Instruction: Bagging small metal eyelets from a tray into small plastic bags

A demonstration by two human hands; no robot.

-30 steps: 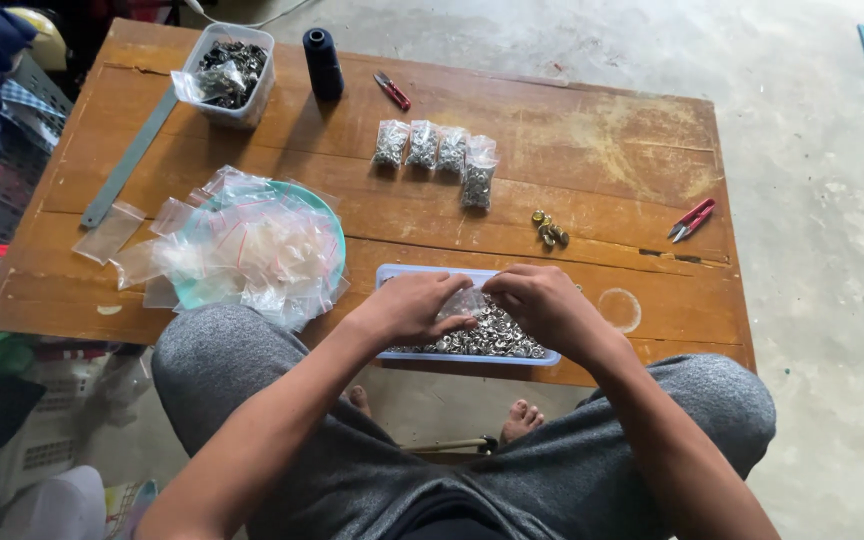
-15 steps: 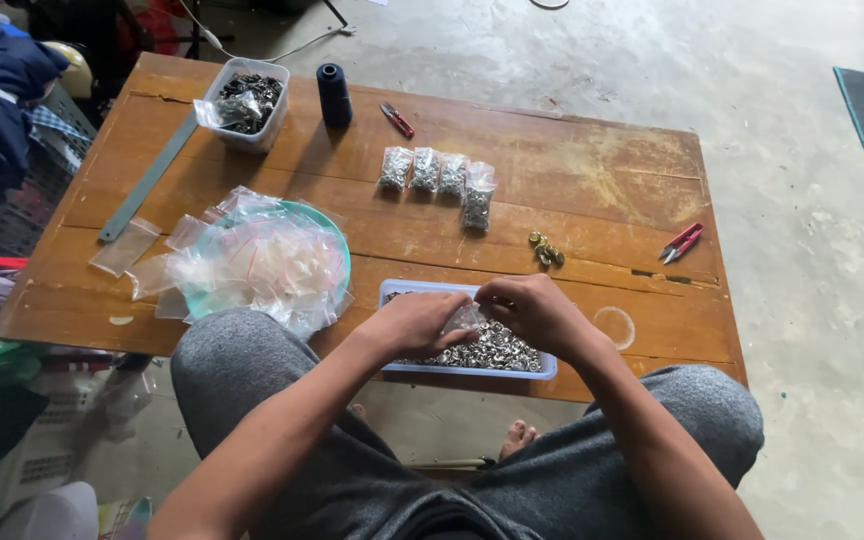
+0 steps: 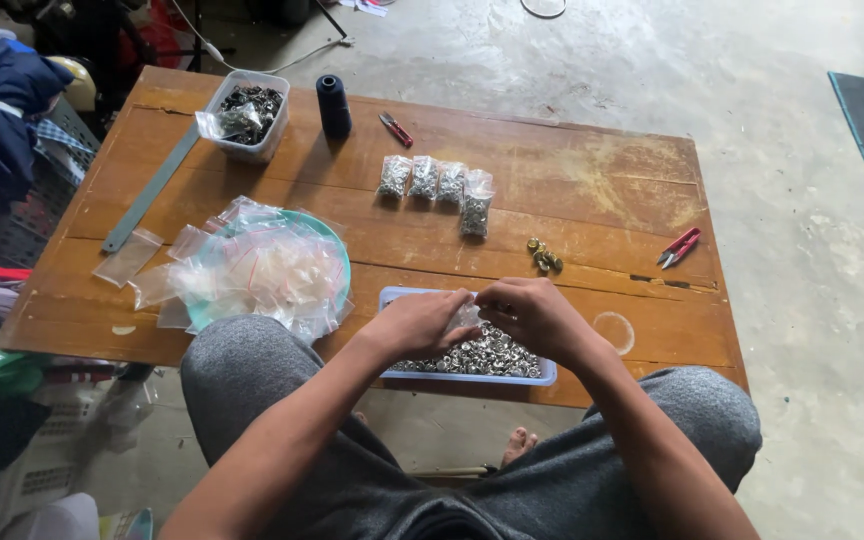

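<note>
My left hand and my right hand meet over a shallow blue tray of small silver metal rings at the near edge of a low wooden table. Between the fingers of both hands is a small clear plastic bag, held just above the rings. Several filled clear bags of rings lie in a row farther back on the table. A few loose brass-coloured pieces sit just beyond my right hand.
A green plate heaped with empty clear bags lies left of the tray. Farther back stand a clear box of dark parts, a dark thread spool, a metal ruler and two red-handled snips. Clothes pile at left.
The view has shifted slightly. Both hands stay together over the tray, working the small bag, with little other movement.
</note>
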